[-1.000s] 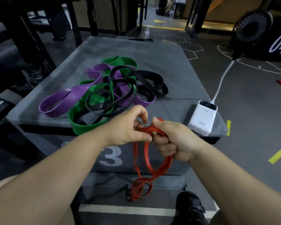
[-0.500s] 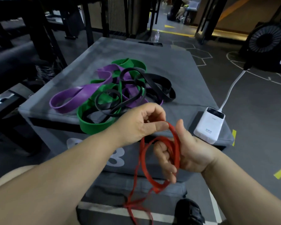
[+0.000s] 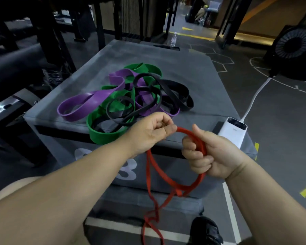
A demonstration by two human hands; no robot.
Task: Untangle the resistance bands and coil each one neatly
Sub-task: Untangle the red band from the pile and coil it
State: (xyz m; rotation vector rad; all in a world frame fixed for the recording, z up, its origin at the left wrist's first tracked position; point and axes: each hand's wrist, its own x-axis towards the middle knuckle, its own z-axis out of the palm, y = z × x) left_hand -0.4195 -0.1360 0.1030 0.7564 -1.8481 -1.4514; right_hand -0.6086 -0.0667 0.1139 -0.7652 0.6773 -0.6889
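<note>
A thin red band (image 3: 159, 174) runs between my two hands in front of the box. My left hand (image 3: 152, 129) pinches its upper strand between thumb and fingers. My right hand (image 3: 207, 154) grips a loop of it, with fingers curled round the coil. The rest of the red band hangs down to the floor in twisted loops. On the grey padded box (image 3: 193, 71) lies a tangle: a purple band (image 3: 85, 105), a wide green band (image 3: 102, 136), a wide black band (image 3: 177, 92) and a thin black band (image 3: 120, 105).
A white power bank (image 3: 234, 132) with a white cable (image 3: 253, 101) sits on the box's near right corner. A black fan (image 3: 293, 43) stands at the far right. Dark gym racks (image 3: 42, 32) line the left. My black shoe (image 3: 206, 230) is on the floor below.
My right hand has closed its fingers round the red loop, which lay over an open palm before. My left hand has drawn the upper strand a little apart from it.
</note>
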